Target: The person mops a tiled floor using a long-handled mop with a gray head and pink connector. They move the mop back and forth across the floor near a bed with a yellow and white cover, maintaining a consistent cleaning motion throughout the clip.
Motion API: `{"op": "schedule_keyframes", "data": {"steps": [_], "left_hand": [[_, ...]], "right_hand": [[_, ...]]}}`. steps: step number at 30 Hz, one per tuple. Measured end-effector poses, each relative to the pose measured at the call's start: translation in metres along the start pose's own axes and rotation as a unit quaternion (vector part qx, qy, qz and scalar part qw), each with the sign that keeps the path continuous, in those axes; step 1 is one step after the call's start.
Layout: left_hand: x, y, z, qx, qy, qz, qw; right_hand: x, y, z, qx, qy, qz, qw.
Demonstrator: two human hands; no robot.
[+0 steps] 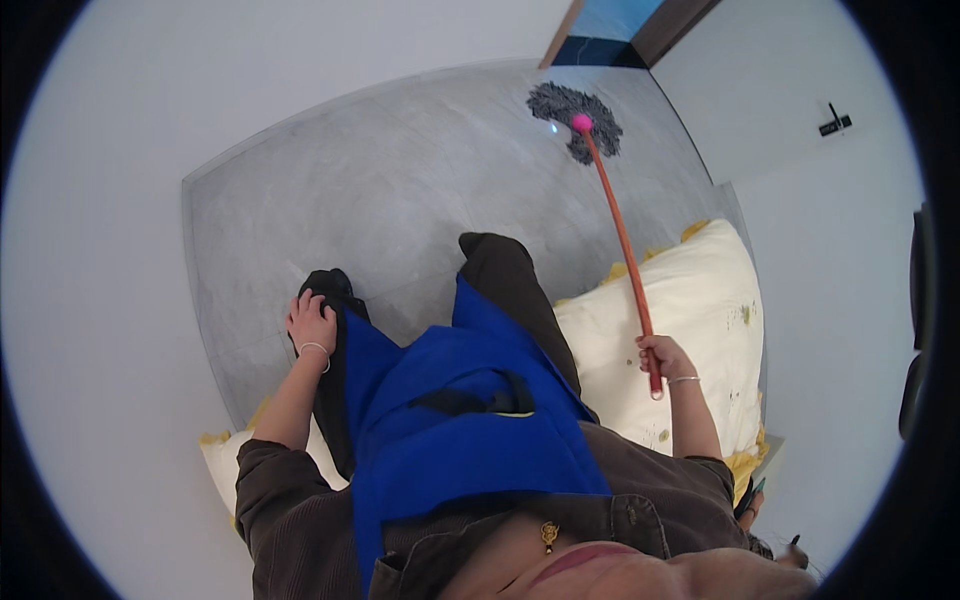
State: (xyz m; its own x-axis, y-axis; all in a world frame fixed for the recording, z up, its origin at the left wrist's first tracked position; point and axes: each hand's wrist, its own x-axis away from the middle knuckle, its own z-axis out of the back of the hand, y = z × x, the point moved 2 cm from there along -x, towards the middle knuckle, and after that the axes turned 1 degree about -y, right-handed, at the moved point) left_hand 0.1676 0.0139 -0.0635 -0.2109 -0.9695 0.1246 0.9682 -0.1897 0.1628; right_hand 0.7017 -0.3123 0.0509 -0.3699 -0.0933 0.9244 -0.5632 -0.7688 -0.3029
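Note:
A mop with a long orange-red handle point(625, 235) stretches from my right side out to the far right of the floor. Its shaggy dark grey head point(603, 112) lies spread on the floor, joined to the handle by a pink knob point(582, 123). My right hand point(665, 357) is closed round the handle near its lower end, above a cream cushion. On the other side, my left hand point(311, 322) rests on my dark-trousered knee with its fingers spread, holding nothing. A blue apron point(450, 400) covers my lap.
Grey floor point(330, 190) reaches to the white walls. I sit on cream bedding point(690, 300) with a yellow ruffled edge. A doorway point(600, 45) opens at the far right, and a small black fixture point(835, 124) is on the right wall.

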Motion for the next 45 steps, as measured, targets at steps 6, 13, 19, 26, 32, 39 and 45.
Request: {"op": "schedule_keyframes", "data": {"steps": [6,13,19,26,32,39,45], "left_hand": [[0.005,0.006,0.001,0.004,-0.004,0.026,1.000],[0.008,0.002,0.005,0.012,0.012,0.051,0.999],[0.006,0.003,0.000,0.048,0.029,0.047,0.997],[0.008,0.004,-0.008,0.084,0.057,0.052,0.993],[0.006,0.005,-0.027,0.119,0.050,0.045,0.991],[0.009,0.002,-0.029,0.135,0.041,0.053,0.989],[0.009,0.006,-0.016,0.152,0.049,0.057,0.986]], "right_hand": [[-0.037,-0.093,-0.006,0.160,0.108,0.089,0.977],[-0.076,-0.168,-0.054,0.380,0.144,0.105,0.908],[-0.115,-0.181,-0.036,0.541,0.267,0.201,0.772],[-0.077,-0.156,-0.030,0.575,0.301,0.148,0.746],[0.020,-0.114,-0.079,0.535,0.240,0.154,0.796],[0.045,-0.099,-0.138,0.621,0.200,0.204,0.729],[0.047,-0.112,-0.188,0.727,0.155,0.301,0.598]]}}
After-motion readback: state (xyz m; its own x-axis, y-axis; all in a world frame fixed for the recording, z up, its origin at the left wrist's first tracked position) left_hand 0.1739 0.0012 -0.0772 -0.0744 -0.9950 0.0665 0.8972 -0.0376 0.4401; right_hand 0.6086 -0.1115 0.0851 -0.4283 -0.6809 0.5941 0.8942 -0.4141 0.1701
